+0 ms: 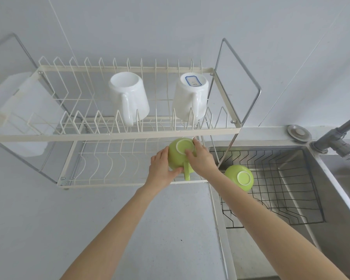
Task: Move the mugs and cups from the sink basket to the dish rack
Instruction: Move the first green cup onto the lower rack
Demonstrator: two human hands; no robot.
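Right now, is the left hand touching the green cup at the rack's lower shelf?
Touching. The head view shows the left hand wrapped against the green cup, thumb under its side; the right hand also grips it.

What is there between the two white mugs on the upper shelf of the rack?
Only bare rack wires between left mug and right mug, head view.

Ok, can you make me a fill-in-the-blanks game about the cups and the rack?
1. Both hands hold a ____ cup at the rack's lower shelf.
2. The top shelf holds ____ white mugs.
3. The other green cup sits in the sink ____.
4. Every cup is turned upside ____.

Missing words: green; two; basket; down
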